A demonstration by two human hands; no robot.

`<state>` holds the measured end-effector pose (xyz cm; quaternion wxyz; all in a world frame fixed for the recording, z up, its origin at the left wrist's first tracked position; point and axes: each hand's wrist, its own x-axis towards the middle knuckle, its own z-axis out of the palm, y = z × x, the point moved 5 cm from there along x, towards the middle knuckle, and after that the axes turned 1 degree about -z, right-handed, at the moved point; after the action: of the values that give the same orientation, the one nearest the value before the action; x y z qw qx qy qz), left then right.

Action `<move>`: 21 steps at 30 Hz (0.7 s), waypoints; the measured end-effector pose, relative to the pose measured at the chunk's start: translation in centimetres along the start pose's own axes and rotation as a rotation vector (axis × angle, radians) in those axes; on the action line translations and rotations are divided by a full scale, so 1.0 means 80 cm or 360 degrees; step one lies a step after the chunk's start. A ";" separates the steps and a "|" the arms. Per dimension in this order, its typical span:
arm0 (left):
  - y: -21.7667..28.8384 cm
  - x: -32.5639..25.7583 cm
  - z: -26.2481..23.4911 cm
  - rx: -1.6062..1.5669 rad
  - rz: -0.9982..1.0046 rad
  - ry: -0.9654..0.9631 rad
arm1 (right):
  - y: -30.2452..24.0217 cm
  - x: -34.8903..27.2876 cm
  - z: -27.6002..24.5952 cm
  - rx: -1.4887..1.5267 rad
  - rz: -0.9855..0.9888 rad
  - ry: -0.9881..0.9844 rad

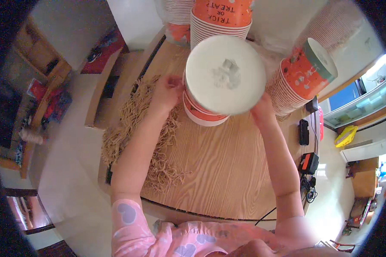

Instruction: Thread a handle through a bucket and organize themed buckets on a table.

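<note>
We see both forearms rising from the lower edge toward twelve o'clock, pink heart-print sleeves (128, 214) at the shoulders. The left hand (166, 92) is curled beside the stack of orange paper cups (203, 115), fingertips at its left wall; whether they press it we cannot tell. The right hand (261, 109) sits against the stack's right side at about three o'clock, mostly hidden behind the rim, so its grip cannot be judged. The topmost cup's white bottom (225, 79) faces us, upside down, so we cannot see inside.

Under the left wrist, at nine o'clock of the stack, lies a heap of tan string (135, 128) on the wooden table (227, 171). At two o'clock a second cup stack (298, 83) leans sideways; at twelve o'clock a third stack (221, 21) stands. Black chargers (306, 147) lie on the table's right edge. Beyond is pale floor (68, 171).
</note>
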<state>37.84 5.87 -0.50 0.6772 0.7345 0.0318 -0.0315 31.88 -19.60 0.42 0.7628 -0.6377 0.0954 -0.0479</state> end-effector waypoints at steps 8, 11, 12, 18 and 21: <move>0.017 -0.106 0.009 -0.0127 0.0147 -0.0093 | -0.018 -0.078 -0.032 -0.0046 -0.0284 0.0010; -0.006 -0.171 0.018 -0.0234 -0.0010 -0.0214 | -0.010 -0.138 -0.047 -0.0186 -0.0404 0.0049; -0.012 -0.191 0.019 -0.0024 0.0222 -0.0203 | -0.001 -0.159 -0.050 -0.0165 -0.0318 0.0115; -0.062 -0.293 0.062 -0.0234 0.0114 -0.0170 | 0.056 -0.259 -0.064 0.0241 -0.0182 0.0417; -0.106 -0.300 0.069 -0.0441 -0.0181 -0.0135 | 0.085 -0.281 -0.071 0.0574 -0.0151 0.0401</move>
<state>13.17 0.92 -7.22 0.7698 0.6291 0.0488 -0.0960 8.43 -19.50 -5.30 0.8434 -0.4839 0.1498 -0.1794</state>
